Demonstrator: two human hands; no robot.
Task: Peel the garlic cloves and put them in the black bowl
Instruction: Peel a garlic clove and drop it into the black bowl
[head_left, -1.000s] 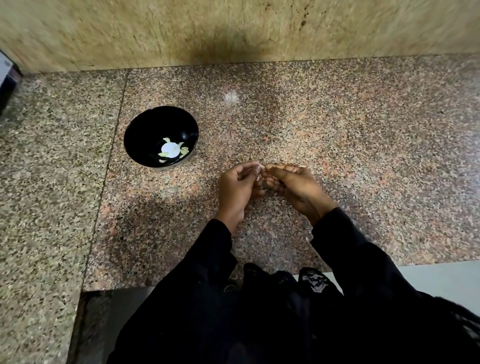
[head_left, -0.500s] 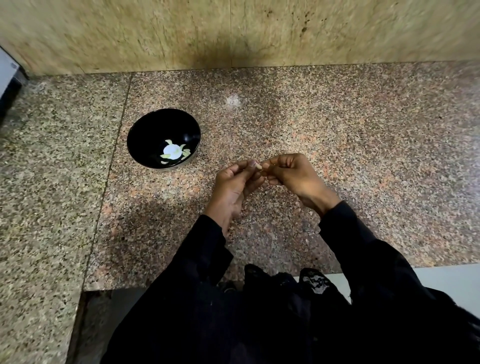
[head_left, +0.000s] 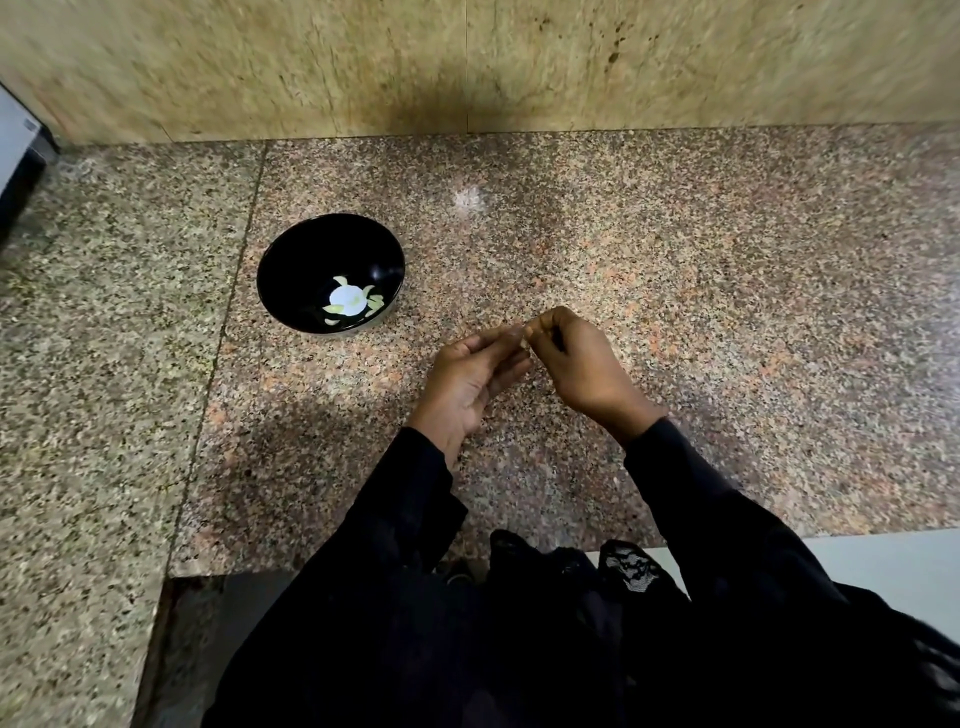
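Note:
A black bowl (head_left: 291, 260) stands on the granite counter, left of my hands, with several pale peeled garlic cloves (head_left: 347, 301) lying at its bottom. My left hand (head_left: 467, 379) and my right hand (head_left: 582, 364) meet at the fingertips above the counter, to the right of the bowl. Between the fingertips they pinch a small pale garlic clove (head_left: 521, 332), mostly hidden by the fingers. My right hand's fingers are curled; my left hand's palm faces up and right.
The speckled granite counter (head_left: 727, 312) runs to a beige stone wall (head_left: 467, 62) at the back. A seam (head_left: 223, 332) divides the counter left of the bowl. A dark and white object (head_left: 15, 156) sits at the far left edge. My black sleeves cover the near edge.
Both hands have moved slightly away from me and opened out a little; my left palm now shows more. The pinch on the clove persists. The bowl has not moved.

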